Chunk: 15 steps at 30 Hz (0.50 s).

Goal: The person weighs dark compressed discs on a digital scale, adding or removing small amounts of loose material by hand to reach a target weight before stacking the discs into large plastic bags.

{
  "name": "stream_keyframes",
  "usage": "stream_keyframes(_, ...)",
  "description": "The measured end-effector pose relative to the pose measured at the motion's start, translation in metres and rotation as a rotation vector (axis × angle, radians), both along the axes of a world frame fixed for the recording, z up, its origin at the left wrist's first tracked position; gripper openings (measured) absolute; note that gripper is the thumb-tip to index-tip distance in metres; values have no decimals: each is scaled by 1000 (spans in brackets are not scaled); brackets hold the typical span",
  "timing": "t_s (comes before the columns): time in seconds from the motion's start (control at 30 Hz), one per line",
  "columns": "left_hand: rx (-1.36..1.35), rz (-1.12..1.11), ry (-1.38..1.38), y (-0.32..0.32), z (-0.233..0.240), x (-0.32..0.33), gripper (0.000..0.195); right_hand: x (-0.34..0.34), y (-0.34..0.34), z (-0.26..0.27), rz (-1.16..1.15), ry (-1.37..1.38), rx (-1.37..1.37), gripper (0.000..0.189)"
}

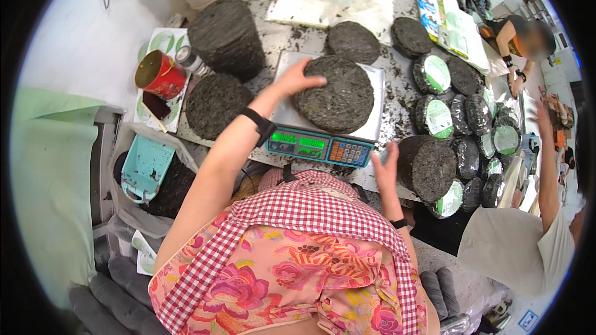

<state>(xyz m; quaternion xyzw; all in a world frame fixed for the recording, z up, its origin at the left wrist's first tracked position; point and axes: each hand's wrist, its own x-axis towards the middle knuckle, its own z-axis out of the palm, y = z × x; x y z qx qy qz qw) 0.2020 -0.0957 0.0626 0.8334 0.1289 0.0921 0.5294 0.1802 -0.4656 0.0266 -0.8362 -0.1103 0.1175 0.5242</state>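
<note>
A round cake of dark pressed dried seaweed [337, 97] lies on the steel pan [379, 88] of a digital weighing scale [319, 145] with a lit green display. At the cake's left edge is my left hand [298, 79], thumb over its top and fingers along the far side. My right hand [385, 165] holds nothing; its fingers are apart beside the scale's right front corner. Just right of it stands a stack of seaweed cakes [428, 167]. More cakes sit left of the scale, one lower pile [218, 106] and a tall stack [227, 37].
Wrapped, labelled seaweed cakes [433, 116] crowd the table's right side. At left are a red tin [160, 74], a glass jar [191, 59] and a turquoise scoop [146, 165] in a lined bin. Loose cakes [354, 42] lie behind the scale. Other people [512, 42] work at the right and far side.
</note>
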Motion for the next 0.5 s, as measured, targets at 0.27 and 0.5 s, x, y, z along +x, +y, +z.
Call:
stream_keyframes(0.27,-178,-129,38,-113,3,-25,65,47,26,16,-327,212,621,62)
stream_keyframes(0.5,681,876,-338,61,12,-214,36,69,84,31,-131,377,437,71)
